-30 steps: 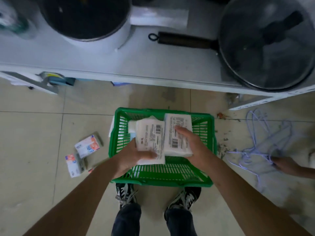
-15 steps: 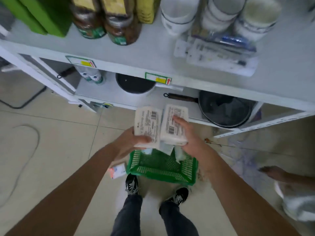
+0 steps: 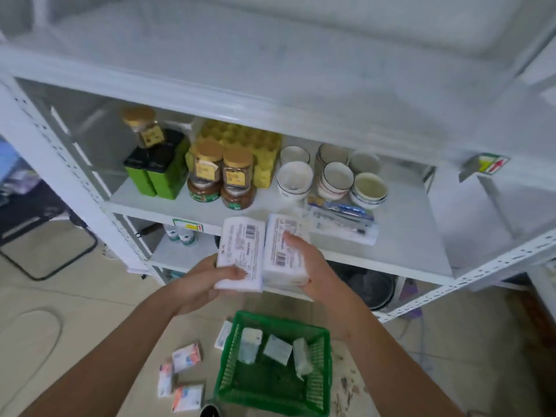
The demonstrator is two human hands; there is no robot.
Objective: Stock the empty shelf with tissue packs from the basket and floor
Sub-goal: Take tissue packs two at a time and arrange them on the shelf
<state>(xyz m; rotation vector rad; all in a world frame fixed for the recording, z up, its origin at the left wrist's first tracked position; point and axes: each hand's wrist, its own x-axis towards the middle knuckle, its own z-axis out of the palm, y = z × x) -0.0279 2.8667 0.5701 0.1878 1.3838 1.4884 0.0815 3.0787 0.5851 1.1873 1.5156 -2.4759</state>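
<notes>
Left hand (image 3: 201, 284) grip around one tissue pack (image 3: 240, 254), right hand (image 3: 304, 260) grip around another (image 3: 281, 251), side by side above the green basket (image 3: 326, 371).

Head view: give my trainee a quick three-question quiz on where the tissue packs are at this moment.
1. True or false: the left hand and the right hand each hold one white tissue pack, left pack, right pack.
2. How many packs stand inside the green basket?
A. none B. three C. six
3. Fill in: the small orange-and-white packs lie on the floor to the ____ of the basket.

Key: 1 true; 2 B; 3 left.
</notes>
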